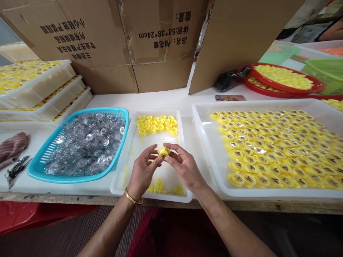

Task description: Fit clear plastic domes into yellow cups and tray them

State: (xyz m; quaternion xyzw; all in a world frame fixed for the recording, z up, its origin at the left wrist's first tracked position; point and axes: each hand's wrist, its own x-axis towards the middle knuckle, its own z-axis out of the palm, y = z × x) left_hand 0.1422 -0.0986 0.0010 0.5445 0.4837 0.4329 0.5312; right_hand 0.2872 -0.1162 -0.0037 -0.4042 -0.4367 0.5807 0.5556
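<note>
Between my fingertips is a small yellow plastic piece (pixel 163 151) with a brown patch on its lower side. My left hand (pixel 144 170) grips it from the left with thumb and fingers. From the right, my right hand (pixel 184 166) pinches the same piece. Both are above a white tray (pixel 128 142). At the tray's far end, small yellow cup-like pieces (pixel 157 125) sit in rows. Yellow bits (pixel 158 186) lie near its front edge. To the left, a blue basket (pixel 40 157) is heaped with clear round plastic pieces (pixel 88 142).
A large white tray (pixel 211 157) on the right holds rows of yellow pieces with brown centres. Stacked trays (pixel 40 96) stand at left. Cardboard sheets (pixel 160 43) wall the back. Pliers or scissors (pixel 16 169), a striped cloth (pixel 13 148), a phone-like item (pixel 230 98) and red trays (pixel 318 85) lie around.
</note>
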